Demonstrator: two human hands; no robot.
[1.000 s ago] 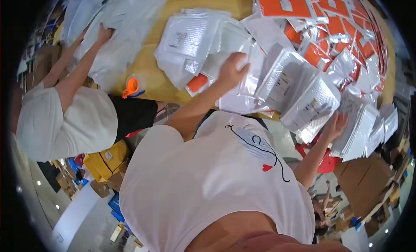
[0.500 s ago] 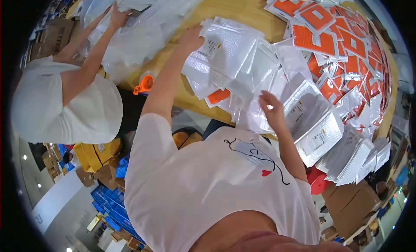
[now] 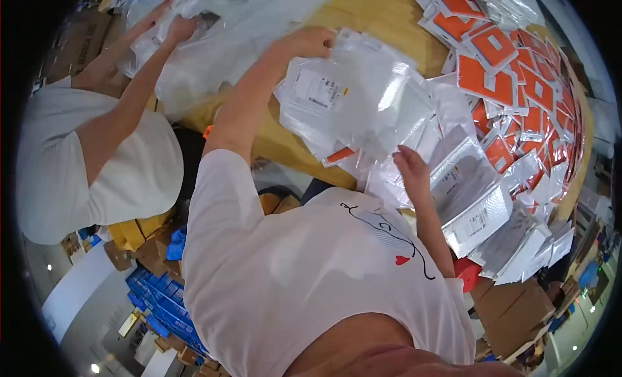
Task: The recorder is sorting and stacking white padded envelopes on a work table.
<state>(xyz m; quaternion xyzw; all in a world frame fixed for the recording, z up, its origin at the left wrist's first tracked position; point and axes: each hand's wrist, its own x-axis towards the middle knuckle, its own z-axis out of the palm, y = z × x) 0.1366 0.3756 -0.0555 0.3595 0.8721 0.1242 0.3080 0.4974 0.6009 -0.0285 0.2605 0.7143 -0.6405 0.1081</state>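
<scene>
Several translucent plastic bags (image 3: 369, 85) with white printed labels lie in a loose stack on the wooden table in front of me. My left hand (image 3: 312, 44) is closed on the far left edge of the top bag, its fingertips partly hidden. At the near right corner of the same bag, my right hand (image 3: 413, 168) pinches the edge between thumb and fingers. A flat orange piece (image 3: 340, 155) peeks out from under the stack's near side. Right of my right hand stands a row of silvery bubble mailers (image 3: 476, 218) with labels.
Orange cards in clear sleeves (image 3: 486, 79) are heaped across the table's right side. At the far left a co-worker in a white shirt (image 3: 116, 163) handles large clear plastic sheeting (image 3: 214, 66). Blue crates (image 3: 162, 306) and a cardboard box (image 3: 512, 315) are down on the floor.
My left hand has moved right and away from me along the bag's edge, and the top bag's label is now more exposed. My right hand has closed on the near corner.
</scene>
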